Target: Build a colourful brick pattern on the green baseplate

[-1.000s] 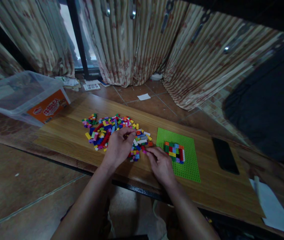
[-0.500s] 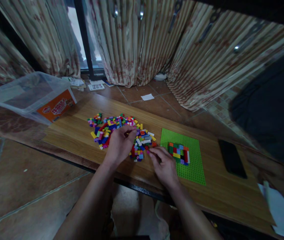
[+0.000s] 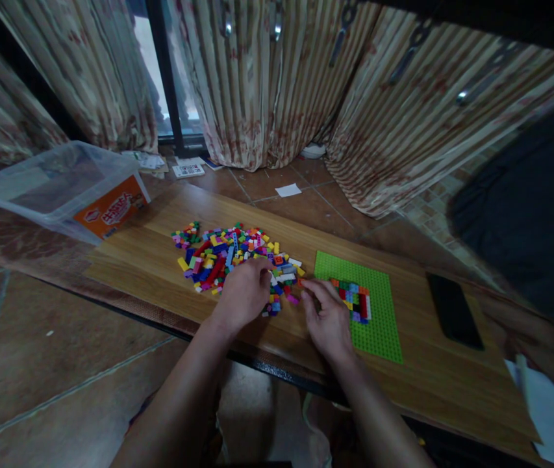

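Note:
A heap of mixed toy building bricks (image 3: 213, 250) lies on the wooden board. Over its near right part, my left hand (image 3: 243, 291) is bent down with curled fingers; whatever is between the fingertips is hidden. At the heap's right edge, my right hand (image 3: 328, 318) has thumb and index finger closed at a small orange brick (image 3: 301, 282). A magenta brick (image 3: 292, 299) lies just left of the right thumb. Beside that hand is the green baseplate (image 3: 378, 325), carrying a low multicoloured brick build (image 3: 357, 300), whose left side is partly covered by the hand.
A clear plastic tub (image 3: 62, 195) with an orange label stands at the left end. On the right of the board (image 3: 432, 383) lies a black phone (image 3: 453, 311), with white paper (image 3: 549, 416) beyond the right end. Curtains (image 3: 257, 91) hang behind.
My left hand has shifted slightly right and down over the heap. My right hand has moved from the magenta brick, now lying on the board, up to the orange brick.

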Action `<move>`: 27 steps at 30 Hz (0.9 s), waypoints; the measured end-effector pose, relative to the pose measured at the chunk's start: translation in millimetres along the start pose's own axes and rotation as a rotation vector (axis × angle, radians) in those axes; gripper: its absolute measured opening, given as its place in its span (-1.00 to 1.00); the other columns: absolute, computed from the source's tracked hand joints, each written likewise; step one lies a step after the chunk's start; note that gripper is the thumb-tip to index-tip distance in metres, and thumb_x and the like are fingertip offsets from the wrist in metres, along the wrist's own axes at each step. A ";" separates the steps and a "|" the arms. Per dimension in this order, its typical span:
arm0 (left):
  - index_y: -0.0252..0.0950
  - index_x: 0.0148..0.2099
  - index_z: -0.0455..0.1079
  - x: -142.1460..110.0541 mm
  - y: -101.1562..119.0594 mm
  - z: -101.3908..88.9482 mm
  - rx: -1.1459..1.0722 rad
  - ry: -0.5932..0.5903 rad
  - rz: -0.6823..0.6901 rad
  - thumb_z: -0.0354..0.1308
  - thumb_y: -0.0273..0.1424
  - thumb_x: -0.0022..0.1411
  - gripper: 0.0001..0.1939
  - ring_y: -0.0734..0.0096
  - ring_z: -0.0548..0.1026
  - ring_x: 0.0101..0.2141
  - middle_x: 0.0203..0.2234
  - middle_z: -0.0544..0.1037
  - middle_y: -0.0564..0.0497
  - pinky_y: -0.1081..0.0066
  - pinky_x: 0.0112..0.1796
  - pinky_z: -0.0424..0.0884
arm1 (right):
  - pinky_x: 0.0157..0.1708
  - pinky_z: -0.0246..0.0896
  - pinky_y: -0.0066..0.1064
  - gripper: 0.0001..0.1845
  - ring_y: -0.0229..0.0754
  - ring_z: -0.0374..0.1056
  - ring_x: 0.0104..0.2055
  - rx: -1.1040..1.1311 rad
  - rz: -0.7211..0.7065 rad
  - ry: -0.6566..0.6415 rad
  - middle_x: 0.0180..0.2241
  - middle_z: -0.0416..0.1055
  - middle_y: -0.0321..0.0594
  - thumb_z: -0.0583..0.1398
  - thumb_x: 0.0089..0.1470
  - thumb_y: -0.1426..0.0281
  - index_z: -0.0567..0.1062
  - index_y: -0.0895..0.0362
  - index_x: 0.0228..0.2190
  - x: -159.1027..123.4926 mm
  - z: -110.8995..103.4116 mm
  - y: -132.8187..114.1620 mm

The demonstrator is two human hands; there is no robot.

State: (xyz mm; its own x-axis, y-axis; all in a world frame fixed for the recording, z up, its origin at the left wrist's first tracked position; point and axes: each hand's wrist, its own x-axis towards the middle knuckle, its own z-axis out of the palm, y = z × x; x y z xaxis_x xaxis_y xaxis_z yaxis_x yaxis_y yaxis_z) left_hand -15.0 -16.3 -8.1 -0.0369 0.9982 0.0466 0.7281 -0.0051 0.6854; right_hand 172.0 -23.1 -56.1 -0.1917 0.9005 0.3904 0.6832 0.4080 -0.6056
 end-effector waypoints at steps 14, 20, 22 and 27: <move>-0.32 -0.05 0.50 -0.8 5.9 7.0 0.084 -0.056 0.016 0.00 -0.47 0.28 -0.71 0.30 0.57 -0.22 -0.20 0.63 -0.09 0.41 -0.14 0.43 | 0.12 0.12 -0.04 -0.58 0.08 0.13 0.17 -0.275 -0.059 -0.129 0.18 0.21 -0.03 0.05 0.19 0.45 0.44 0.11 0.06 28.8 21.6 5.2; -0.31 -0.07 0.51 -0.9 3.0 7.2 0.096 -0.058 0.027 -0.01 -0.45 0.28 -0.71 0.28 0.57 -0.22 -0.21 0.63 -0.09 0.37 -0.11 0.43 | 0.07 0.16 -0.12 -0.73 0.00 0.21 0.07 -0.128 -0.088 -0.066 -0.01 0.42 -0.12 0.12 0.15 0.48 0.49 0.08 -0.11 28.5 18.7 3.7; -0.31 -0.08 0.51 -0.9 1.9 7.6 0.091 -0.062 0.039 -0.01 -0.46 0.27 -0.71 0.28 0.57 -0.21 -0.20 0.63 -0.09 0.37 -0.12 0.43 | 0.04 0.18 -0.14 -0.78 -0.02 0.25 0.02 -0.077 -0.094 -0.051 -0.13 0.49 -0.17 0.14 0.14 0.49 0.51 0.05 -0.18 28.1 18.6 2.7; -0.31 -0.08 0.50 0.2 1.2 8.3 0.097 -0.066 0.045 -0.01 -0.44 0.28 -0.72 0.29 0.57 -0.26 -0.24 0.63 -0.08 0.39 -0.18 0.43 | -0.04 0.22 -0.18 -0.85 -0.04 0.31 -0.08 0.012 -0.081 0.006 -0.24 0.53 -0.23 0.21 0.08 0.49 0.53 0.02 -0.30 27.1 19.3 -0.1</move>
State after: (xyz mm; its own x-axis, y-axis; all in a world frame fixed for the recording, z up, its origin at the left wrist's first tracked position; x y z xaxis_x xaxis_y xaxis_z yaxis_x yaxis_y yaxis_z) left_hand -8.5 -15.6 -13.3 0.0402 0.9989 0.0261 0.7908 -0.0478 0.6103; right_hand 153.2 4.2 -58.8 -0.2422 0.8634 0.4426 0.6566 0.4817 -0.5803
